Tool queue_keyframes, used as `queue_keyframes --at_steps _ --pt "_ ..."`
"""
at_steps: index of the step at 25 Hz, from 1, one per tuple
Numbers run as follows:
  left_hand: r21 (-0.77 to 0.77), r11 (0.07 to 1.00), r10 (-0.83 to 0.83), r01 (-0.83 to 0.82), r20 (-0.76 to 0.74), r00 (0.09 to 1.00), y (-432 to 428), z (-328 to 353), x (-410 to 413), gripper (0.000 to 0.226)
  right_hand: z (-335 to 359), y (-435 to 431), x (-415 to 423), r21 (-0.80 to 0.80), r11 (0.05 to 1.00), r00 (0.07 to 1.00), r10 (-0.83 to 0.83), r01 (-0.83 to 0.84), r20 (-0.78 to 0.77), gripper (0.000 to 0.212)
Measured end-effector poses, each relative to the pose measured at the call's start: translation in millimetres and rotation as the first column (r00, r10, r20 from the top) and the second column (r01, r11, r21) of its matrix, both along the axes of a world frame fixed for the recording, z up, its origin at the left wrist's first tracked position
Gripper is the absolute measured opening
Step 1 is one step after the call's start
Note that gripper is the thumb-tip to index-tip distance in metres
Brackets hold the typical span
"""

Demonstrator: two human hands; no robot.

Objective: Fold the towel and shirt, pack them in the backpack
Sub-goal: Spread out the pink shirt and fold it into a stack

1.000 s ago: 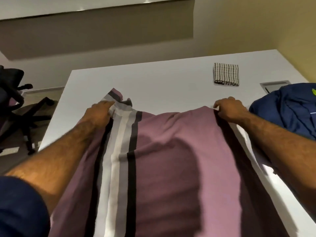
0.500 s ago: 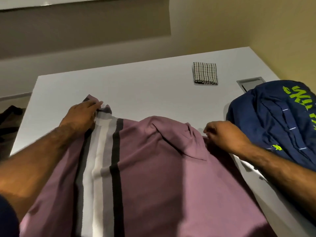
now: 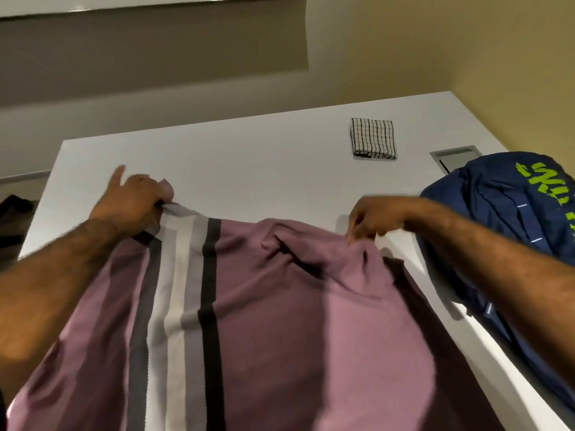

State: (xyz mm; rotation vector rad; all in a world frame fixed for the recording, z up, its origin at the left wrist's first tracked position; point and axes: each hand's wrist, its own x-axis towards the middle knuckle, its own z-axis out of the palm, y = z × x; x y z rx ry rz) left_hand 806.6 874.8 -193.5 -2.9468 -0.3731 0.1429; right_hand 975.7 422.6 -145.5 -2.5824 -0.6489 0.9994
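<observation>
Since the earlier frame the right hand [image 3: 370,225] has risen. On the counter [image 3: 249,169], the purple cloth [image 3: 280,321] runs near to far, with the backpack [image 3: 513,237] right, nearest that hand. Grip: the left hand [image 3: 130,203] clasps the far-left corner; the right pinches the far-right edge.

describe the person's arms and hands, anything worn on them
The left hand and right hand are bare: no gloves, rings, watch or bracelet show. Both forearms are uncovered and hairy, with no sleeve reaching them.
</observation>
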Motion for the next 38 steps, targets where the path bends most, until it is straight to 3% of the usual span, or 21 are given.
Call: queue_keyframes --at_steps 1,3,4,5,9,11,12,14,17,21,26,29,33,38 --pt "-0.038 0.992 0.120 -0.118 0.056 0.991 9 6 -3 0.010 13 -2 20 0.033 0.989 0.979 -0.147 0.144 0.145 0.022" --pt "-0.085 0.945 0.323 -0.315 0.125 0.938 21 9 -17 0.019 30 -12 45 0.146 0.904 0.734 -0.414 0.402 0.539 0.035" --pt "-0.115 0.927 0.372 -0.358 0.154 0.915 20 4 -25 0.028 27 -16 44 0.158 0.876 0.637 -0.445 0.455 0.629 0.040" --pt "-0.150 0.919 0.389 -0.366 0.178 0.904 14 -2 -32 0.037 19 -16 36 0.149 0.875 0.613 -0.434 0.460 0.660 0.040" --pt "-0.209 0.941 0.320 -0.266 0.294 0.901 -23 -28 -53 0.033 -39 11 -16 0.161 0.962 0.723 -0.271 0.220 0.635 0.027" --pt "-0.249 0.936 0.296 -0.248 0.177 0.939 -29 -43 -62 0.041 -58 21 -39 0.177 0.982 0.755 -0.167 0.069 0.634 0.024" --pt "-0.269 0.923 0.310 -0.277 0.091 0.946 -28 -50 -66 0.048 -69 23 -51 0.153 0.988 0.763 -0.117 0.025 0.636 0.028" --pt "-0.224 0.910 0.362 -0.350 0.011 0.932 -25 -57 -69 0.053 -93 11 -81 0.020 1.000 0.811 -0.029 0.021 0.585 0.056" --pt "-0.177 0.916 0.387 -0.359 0.160 0.908 -40 -41 -46 0.044 -121 -34 -111 -0.163 0.984 0.843 0.031 0.067 0.537 0.080" --pt "-0.191 0.954 0.271 -0.231 0.222 0.937 -85 -11 17 0.029 -107 -70 -143 -0.191 0.947 0.740 -0.068 0.260 0.670 0.083" --pt "-0.282 0.940 -0.128 0.190 0.226 0.966 -191 7 112 0.034 -103 -86 -194 -0.066 0.991 0.751 -0.044 0.116 0.658 0.069" --pt "-0.291 0.900 -0.295 0.324 0.140 0.945 -258 5 166 0.035 -118 -114 -213 -0.026 0.987 0.761 -0.107 0.160 0.640 0.072" --pt "-0.194 0.805 -0.548 0.560 0.116 0.828 -309 -8 212 0.040 -133 -158 -228 -0.007 0.964 0.743 -0.200 0.266 0.639 0.075" --pt "-0.049 0.577 -0.812 0.815 -0.140 0.567 -338 -9 257 0.043 -144 -192 -242 -0.054 0.970 0.723 -0.139 0.238 0.677 0.079"
